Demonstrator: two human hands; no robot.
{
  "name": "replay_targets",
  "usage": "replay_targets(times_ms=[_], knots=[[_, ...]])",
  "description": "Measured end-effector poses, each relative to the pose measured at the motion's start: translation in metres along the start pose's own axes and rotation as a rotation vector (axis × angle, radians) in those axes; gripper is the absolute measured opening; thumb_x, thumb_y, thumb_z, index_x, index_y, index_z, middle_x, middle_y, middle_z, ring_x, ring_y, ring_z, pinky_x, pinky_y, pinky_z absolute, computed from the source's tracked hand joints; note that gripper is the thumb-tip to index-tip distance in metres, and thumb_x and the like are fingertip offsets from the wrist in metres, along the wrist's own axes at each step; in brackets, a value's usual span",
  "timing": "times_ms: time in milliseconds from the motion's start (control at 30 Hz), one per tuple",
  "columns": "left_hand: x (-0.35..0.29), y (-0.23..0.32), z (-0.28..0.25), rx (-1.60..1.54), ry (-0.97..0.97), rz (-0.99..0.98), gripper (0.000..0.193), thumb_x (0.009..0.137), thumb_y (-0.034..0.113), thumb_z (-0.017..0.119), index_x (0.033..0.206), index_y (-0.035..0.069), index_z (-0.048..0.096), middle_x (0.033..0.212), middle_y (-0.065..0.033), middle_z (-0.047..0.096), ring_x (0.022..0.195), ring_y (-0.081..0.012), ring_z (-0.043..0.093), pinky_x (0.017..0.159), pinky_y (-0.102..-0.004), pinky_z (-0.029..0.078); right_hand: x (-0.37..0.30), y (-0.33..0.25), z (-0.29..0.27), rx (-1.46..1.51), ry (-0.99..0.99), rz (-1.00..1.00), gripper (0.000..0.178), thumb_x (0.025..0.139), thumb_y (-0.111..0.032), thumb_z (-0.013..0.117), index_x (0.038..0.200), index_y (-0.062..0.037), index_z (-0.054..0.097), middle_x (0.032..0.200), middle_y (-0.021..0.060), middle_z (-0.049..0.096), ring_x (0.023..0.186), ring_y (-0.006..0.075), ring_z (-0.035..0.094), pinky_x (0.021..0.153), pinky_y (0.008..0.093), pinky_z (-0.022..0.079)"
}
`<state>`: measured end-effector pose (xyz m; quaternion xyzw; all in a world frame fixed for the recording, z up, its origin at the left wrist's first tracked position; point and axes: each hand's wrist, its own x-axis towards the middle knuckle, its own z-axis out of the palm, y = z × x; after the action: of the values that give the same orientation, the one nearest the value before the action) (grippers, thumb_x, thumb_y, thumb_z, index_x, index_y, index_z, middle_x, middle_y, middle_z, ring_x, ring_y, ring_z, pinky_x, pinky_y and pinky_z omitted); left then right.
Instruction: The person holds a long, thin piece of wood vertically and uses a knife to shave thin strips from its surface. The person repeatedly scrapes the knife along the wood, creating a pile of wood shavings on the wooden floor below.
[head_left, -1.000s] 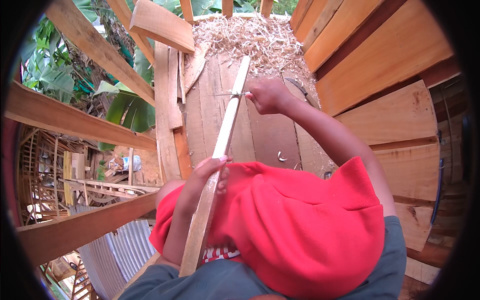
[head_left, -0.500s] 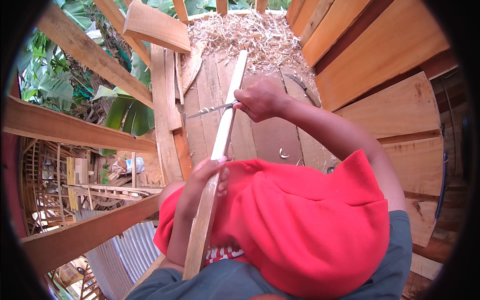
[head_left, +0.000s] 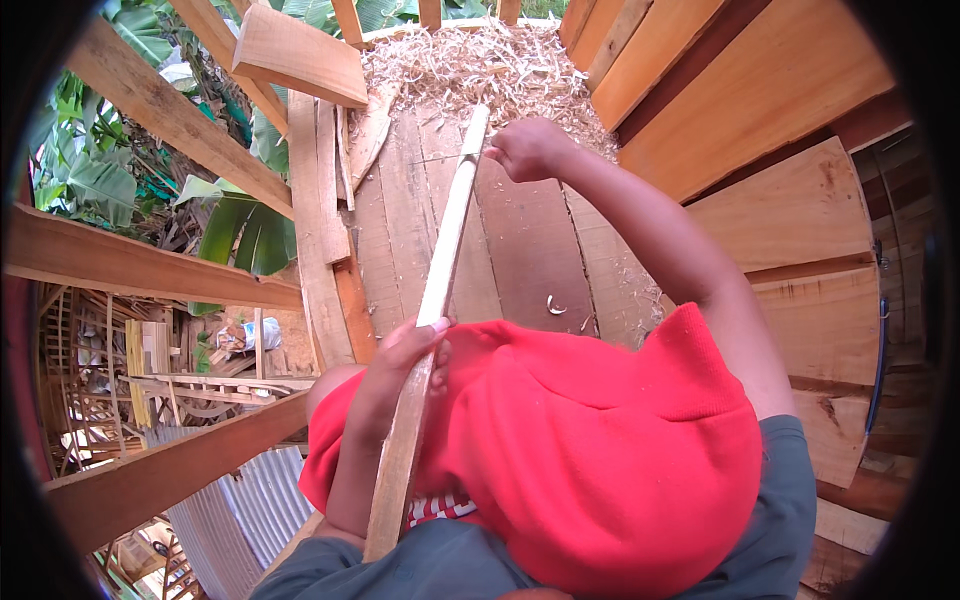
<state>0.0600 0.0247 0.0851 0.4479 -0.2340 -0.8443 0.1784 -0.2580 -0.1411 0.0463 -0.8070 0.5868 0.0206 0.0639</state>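
Note:
A long wooden stick (head_left: pixel 441 275) slants from my lap toward the far end of the floor. Its upper length is pale and freshly shaved; the lower part is browner and rough. My left hand (head_left: pixel 405 362) is wrapped round its middle, close to my red shirt. Near the far tip, my right hand (head_left: pixel 532 150) is closed beside the stick. A knife blade (head_left: pixel 470 158) shows as a short dark sliver across the wood at my right fingers; its handle is hidden in the fist.
Wood shavings (head_left: pixel 470 70) heap at the far end of the plank floor (head_left: pixel 530 245), with one loose curl (head_left: pixel 555 305) nearer me. Board walls (head_left: pixel 780 210) stand at right. An open timber frame (head_left: pixel 160 265) and a thick wood block (head_left: pixel 300 55) are at left.
My right hand has moved up the stick with the knife, toward its far tip. The curled shaving on the blade no longer shows. My left hand keeps its hold.

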Motion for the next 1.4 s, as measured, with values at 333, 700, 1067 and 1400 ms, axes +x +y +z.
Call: replay_targets(times_ms=[333, 700, 1067, 1400], knots=[[-0.003, 0.0, 0.003, 0.041, -0.012, 0.044, 0.032, 0.094, 0.032, 0.067, 0.112, 0.007, 0.056, 0.077, 0.0014, 0.05, 0.062, -0.0081, 0.049, 0.055, -0.0233, 0.039, 0.007, 0.026, -0.014, -0.066, -0.037, -0.091, 0.037, 0.097, -0.034, 0.059, 0.076, -0.006, 0.071, 0.069, 0.0165, 0.066, 0.066, 0.0389, 0.066, 0.062, 0.0487, 0.052], [-0.008, 0.003, 0.009, 0.041, 0.014, 0.045, 0.028, 0.094, 0.031, 0.066, 0.106, 0.009, 0.053, 0.073, 0.0022, 0.048, 0.061, -0.0076, 0.048, 0.055, -0.0233, 0.039, 0.015, 0.013, -0.02, -0.17, -0.06, -0.001, 0.034, 0.095, -0.034, 0.061, 0.081, -0.0061, 0.073, 0.072, 0.0166, 0.068, 0.071, 0.0383, 0.068, 0.064, 0.0477, 0.053], [-0.01, 0.002, 0.01, 0.029, 0.039, 0.048, 0.029, 0.095, 0.03, 0.066, 0.108, 0.008, 0.053, 0.072, 0.0017, 0.047, 0.059, -0.0081, 0.047, 0.054, -0.0234, 0.038, 0.019, 0.059, -0.021, -0.314, -0.03, 0.157, 0.041, 0.1, -0.036, 0.055, 0.08, -0.0043, 0.072, 0.075, 0.0178, 0.069, 0.074, 0.036, 0.069, 0.066, 0.0483, 0.054], [-0.006, -0.001, -0.002, -0.061, -0.028, 0.024, 0.036, 0.095, 0.03, 0.064, 0.118, 0.004, 0.053, 0.077, -0.0004, 0.049, 0.059, -0.009, 0.048, 0.053, -0.0241, 0.039, 0.01, 0.035, -0.009, -0.087, -0.113, 0.23, 0.041, 0.103, -0.035, 0.048, 0.092, -0.0032, 0.072, 0.089, 0.0194, 0.073, 0.084, 0.0395, 0.07, 0.078, 0.0493, 0.056]])
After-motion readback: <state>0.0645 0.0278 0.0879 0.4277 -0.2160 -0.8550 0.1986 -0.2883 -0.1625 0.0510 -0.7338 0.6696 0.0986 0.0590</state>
